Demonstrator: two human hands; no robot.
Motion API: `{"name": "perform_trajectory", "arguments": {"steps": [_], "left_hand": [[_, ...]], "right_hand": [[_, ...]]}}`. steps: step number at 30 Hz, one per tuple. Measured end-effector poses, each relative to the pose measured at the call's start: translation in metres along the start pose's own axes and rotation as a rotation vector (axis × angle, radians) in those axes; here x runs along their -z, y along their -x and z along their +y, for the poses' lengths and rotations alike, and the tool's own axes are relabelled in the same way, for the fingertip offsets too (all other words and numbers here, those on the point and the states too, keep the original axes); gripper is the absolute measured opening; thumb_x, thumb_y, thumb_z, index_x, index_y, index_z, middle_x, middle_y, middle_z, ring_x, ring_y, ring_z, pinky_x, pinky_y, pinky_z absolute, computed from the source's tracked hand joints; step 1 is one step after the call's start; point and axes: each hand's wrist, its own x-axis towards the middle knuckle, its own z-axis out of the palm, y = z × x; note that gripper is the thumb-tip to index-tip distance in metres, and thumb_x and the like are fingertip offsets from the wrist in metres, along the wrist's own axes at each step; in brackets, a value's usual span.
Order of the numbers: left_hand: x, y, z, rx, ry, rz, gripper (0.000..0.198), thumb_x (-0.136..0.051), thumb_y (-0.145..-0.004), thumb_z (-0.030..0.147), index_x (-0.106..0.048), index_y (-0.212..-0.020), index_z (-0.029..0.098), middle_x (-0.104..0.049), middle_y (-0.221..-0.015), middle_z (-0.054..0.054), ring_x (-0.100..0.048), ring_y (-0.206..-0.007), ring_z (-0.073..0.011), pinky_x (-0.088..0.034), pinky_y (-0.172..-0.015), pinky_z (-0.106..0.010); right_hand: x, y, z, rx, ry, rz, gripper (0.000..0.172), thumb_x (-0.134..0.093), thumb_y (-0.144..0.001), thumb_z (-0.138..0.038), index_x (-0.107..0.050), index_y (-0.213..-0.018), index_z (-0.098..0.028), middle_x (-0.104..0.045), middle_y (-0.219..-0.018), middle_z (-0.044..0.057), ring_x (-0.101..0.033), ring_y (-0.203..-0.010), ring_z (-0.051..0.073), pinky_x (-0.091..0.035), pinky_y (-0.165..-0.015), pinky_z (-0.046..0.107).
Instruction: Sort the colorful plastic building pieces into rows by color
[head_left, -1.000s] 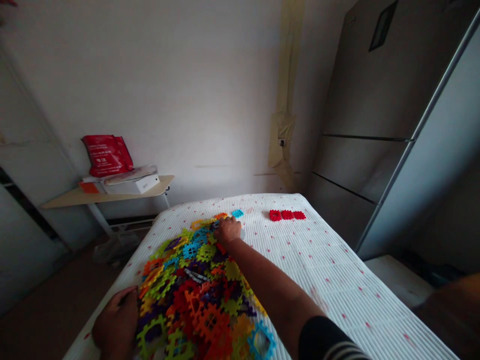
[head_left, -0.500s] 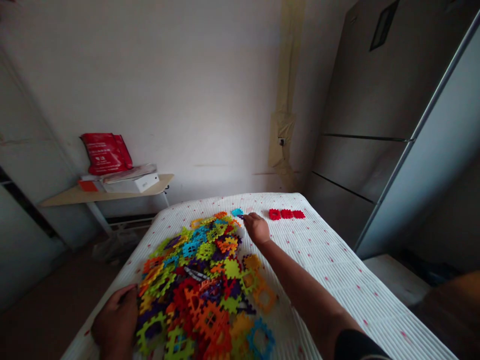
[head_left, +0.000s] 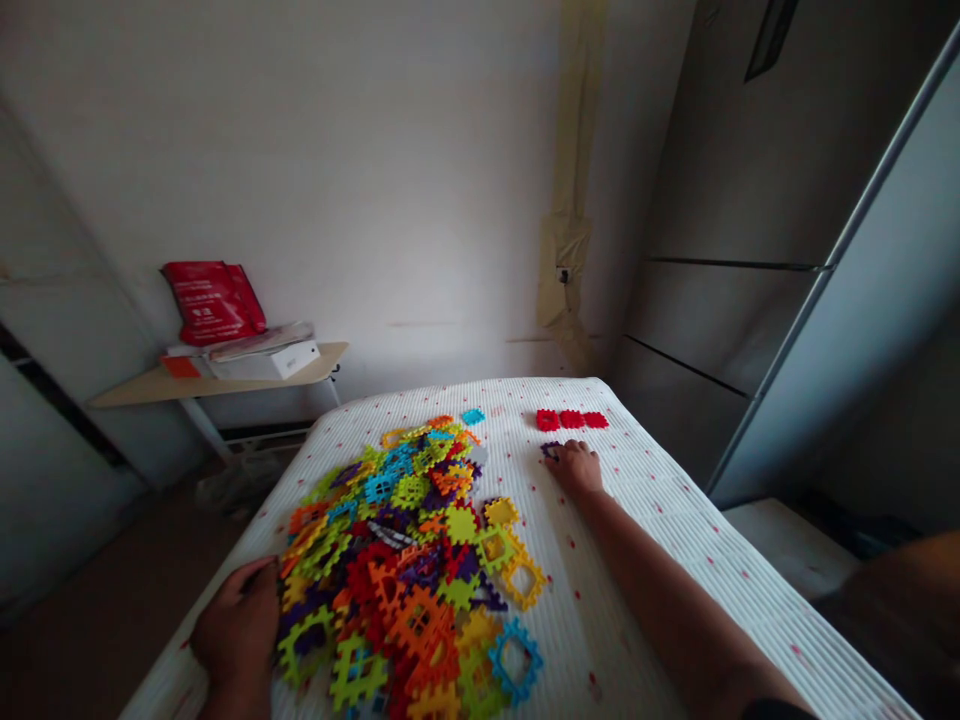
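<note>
Left hand [head_left: 240, 625]: near-left corner, fingers loosely curled, tips against the edge of the pile [head_left: 405, 550]. Can't tell if it grips a piece or only rests there. Probably bracing the heap so it doesn't slide off the cover [head_left: 660, 560].

Pile: flat interlocking plastic squares in orange, green, purple, red, yellow and blue, heaped right of the left fingers and running away from them. A few yellow ones [head_left: 517, 575] lie loose on its right edge.

Right hand [head_left: 577, 465]: arm stretched out, palm down, well past the pile. Fingers bent down and closed on a purple piece [head_left: 550, 450] at the tips, pressed to the cover. Grip looks like a pinch; too blurred for finger detail.

Just beyond those fingertips, apart from them: red row [head_left: 571, 419], three red squares lined edge to edge. Purple piece sits near the row's left end, so it looks like colours are kept separate.

Left of the right fingertips: a single blue piece [head_left: 472, 416] at the pile's far tip.

Further back: shelf [head_left: 225, 382] with a white box [head_left: 262, 360] and a red bag [head_left: 214, 300]. The bag has white print, too small to read. Fridge [head_left: 750, 300] on the right, no legible badge.
</note>
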Motion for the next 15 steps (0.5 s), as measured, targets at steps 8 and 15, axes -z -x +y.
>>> {"name": "perform_trajectory", "arguments": {"steps": [8, 15], "left_hand": [[-0.004, -0.003, -0.009, -0.054, 0.028, 0.008, 0.027, -0.052, -0.07, 0.042, -0.066, -0.078, 0.021, -0.067, -0.077, -0.003, -0.059, -0.074, -0.0225, -0.045, -0.074, -0.034], [-0.003, 0.0, -0.006, -0.044, 0.038, 0.001, 0.028, -0.051, -0.07, 0.041, -0.066, -0.081, 0.02, -0.067, -0.081, -0.004, -0.06, -0.079, -0.0232, -0.045, -0.075, -0.033]], "right_hand": [[-0.006, -0.005, -0.006, -0.039, 0.068, 0.049, 0.031, -0.049, -0.089, -0.042, -0.065, -0.101, -0.018, -0.061, -0.104, 0.012, -0.052, -0.1, 0.026, -0.037, -0.077, 0.035], [0.001, 0.001, -0.013, -0.063, 0.018, 0.103, 0.032, -0.051, -0.088, -0.042, -0.061, -0.106, -0.019, -0.057, -0.112, 0.013, -0.052, -0.103, 0.026, -0.038, -0.078, 0.035]]}}
